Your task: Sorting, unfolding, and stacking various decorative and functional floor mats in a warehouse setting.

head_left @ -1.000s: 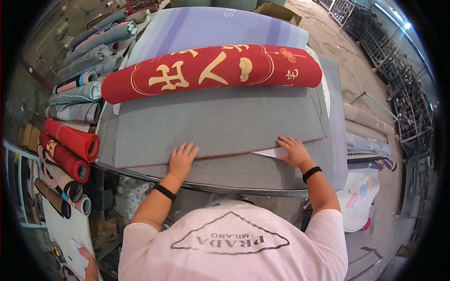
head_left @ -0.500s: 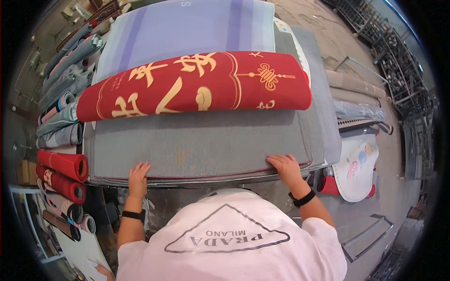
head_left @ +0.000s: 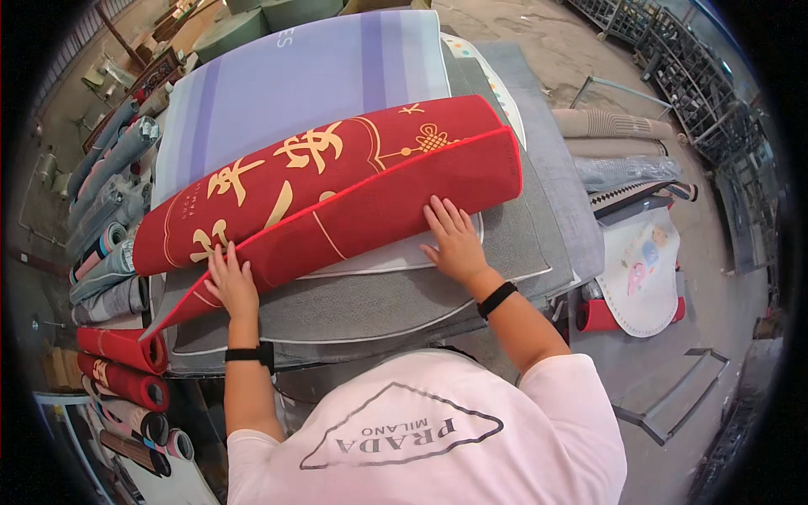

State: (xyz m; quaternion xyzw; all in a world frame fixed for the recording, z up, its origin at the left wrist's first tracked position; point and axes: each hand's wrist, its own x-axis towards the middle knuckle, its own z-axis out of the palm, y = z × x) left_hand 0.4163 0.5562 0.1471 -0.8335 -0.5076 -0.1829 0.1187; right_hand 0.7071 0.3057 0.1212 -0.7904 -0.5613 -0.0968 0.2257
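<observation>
A red rug with gold lettering and a bright red edge (head_left: 370, 217) lies partly curled across the centre, slanting from between eight and nine o'clock to one. The left hand (head_left: 232, 282), toward nine o'clock, rests its fingers at that edge; the right hand (head_left: 454, 241), just off centre toward three, lies spread on the rug's plain red part. Beneath, toward six, are flat grey pile rugs with pale edging (head_left: 404, 303). A lavender-blue striped mat (head_left: 286, 93) lies at eleven, rolled red rugs (head_left: 122, 380) at eight, and a white mat with pastel prints (head_left: 635, 286) at three.
</observation>
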